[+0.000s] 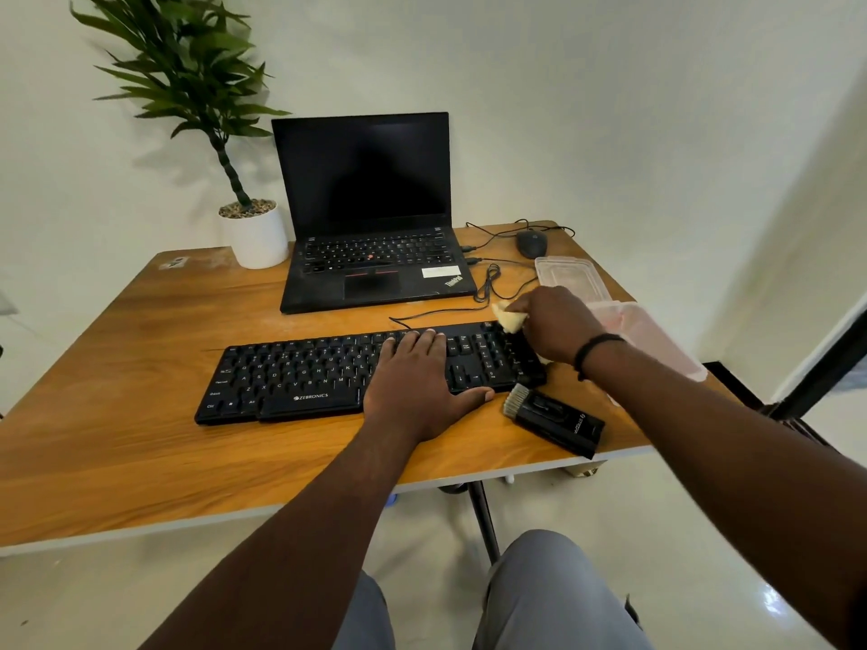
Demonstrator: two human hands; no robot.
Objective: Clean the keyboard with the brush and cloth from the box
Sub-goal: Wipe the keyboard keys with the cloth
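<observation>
Your left hand (417, 382) lies flat, fingers straight, on the keyboard (328, 368). Your right hand (553, 328) pinches the cloth (509, 317), fingers curled, at the keyboard's far right corner. Brush (553, 417) lies just beside your left thumb; box (647, 337) beyond your right wrist.

Bare forearms, black band (597, 345) on the right wrist, grey trousers (553, 598)

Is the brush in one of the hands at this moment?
No, the brush lies on the table beside the keyboard, untouched.
</observation>
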